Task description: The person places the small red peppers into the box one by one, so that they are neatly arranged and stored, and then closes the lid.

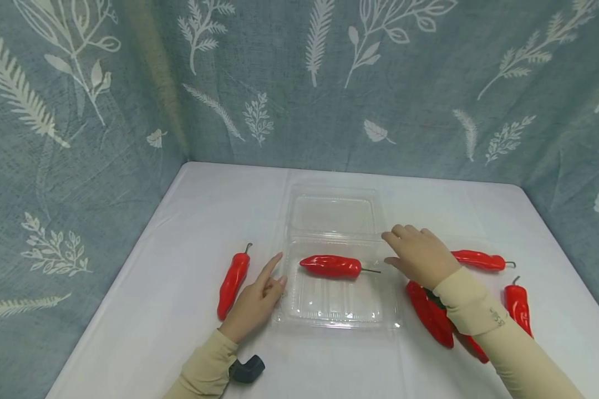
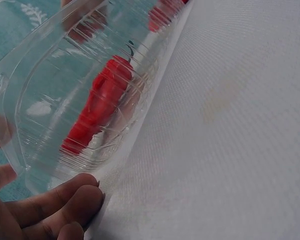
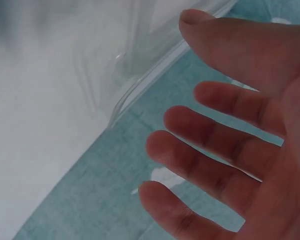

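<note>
A clear plastic clamshell container (image 1: 336, 310) lies with its lid (image 1: 334, 194) folded back at the far side. Inside its base is one red pepper (image 1: 331, 266), stem pointing right. My left hand (image 1: 255, 303) rests at the container's left rim, index finger stretched along it and thumb at the edge. In the left wrist view, that hand's fingertips (image 2: 85, 192) are right by the container's lower corner, with the pepper showing through the wall. My right hand (image 1: 419, 252) hovers over the container's right edge, fingers spread and holding nothing in the right wrist view.
Another red pepper (image 1: 233, 285) lies left of the container, beside my left hand. Several more lie to the right, including one pepper (image 1: 479, 260) beyond my wrist, one (image 1: 518, 307) at far right and one (image 1: 431, 318) partly under my forearm. Patterned curtains (image 1: 349, 111) surround the white table (image 1: 219, 199).
</note>
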Demonstrator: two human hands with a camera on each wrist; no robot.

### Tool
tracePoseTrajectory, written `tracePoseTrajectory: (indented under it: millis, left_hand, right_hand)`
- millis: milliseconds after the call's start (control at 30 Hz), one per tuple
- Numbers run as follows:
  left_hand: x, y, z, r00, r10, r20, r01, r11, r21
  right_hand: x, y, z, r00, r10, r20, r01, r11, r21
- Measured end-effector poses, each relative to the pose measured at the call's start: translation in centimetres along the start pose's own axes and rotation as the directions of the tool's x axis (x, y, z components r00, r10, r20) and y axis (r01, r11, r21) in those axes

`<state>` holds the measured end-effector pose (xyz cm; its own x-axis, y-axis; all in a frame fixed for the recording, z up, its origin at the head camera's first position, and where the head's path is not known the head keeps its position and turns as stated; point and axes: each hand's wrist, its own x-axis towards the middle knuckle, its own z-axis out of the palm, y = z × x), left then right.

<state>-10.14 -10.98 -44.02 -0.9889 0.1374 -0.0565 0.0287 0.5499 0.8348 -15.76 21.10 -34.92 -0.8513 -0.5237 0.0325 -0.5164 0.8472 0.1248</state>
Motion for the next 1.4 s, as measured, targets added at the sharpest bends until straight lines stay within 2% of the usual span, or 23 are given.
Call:
tracePoseTrajectory:
  millis: [300,533,667,1000,1400]
  left_hand:
    - [0.0,-0.1,0.1,1.000,0.002,-0.002,-0.002,1.000,0.004]
    - [0.0,-0.1,0.0,1.000,0.000,-0.003,0.000,1.000,0.005]
    - [0.0,-0.2,0.0,1.000,-0.004,-0.005,0.004,1.000,0.009]
    - [0.0,-0.3,0.0,1.000,0.005,-0.006,-0.005,1.000,0.006]
    - [-0.1,-0.2,-0.1,1.000,-0.002,0.003,0.002,1.000,-0.003]
  right_hand:
    - [-1.1,2.1,0.0,0.988,0.138,0.072,-0.143,0.987,0.076]
    - [-1.9,3.9,0.5,0.977,0.188,0.098,-0.197,0.976,0.096]
    - [-2.4,4.7,0.9,0.963,0.235,0.134,-0.251,0.961,0.119]
    - [-4.1,7.3,2.3,0.937,0.301,0.176,-0.325,0.937,0.126]
    - [-6.2,9.8,3.7,0.901,0.371,0.223,-0.411,0.895,0.175]
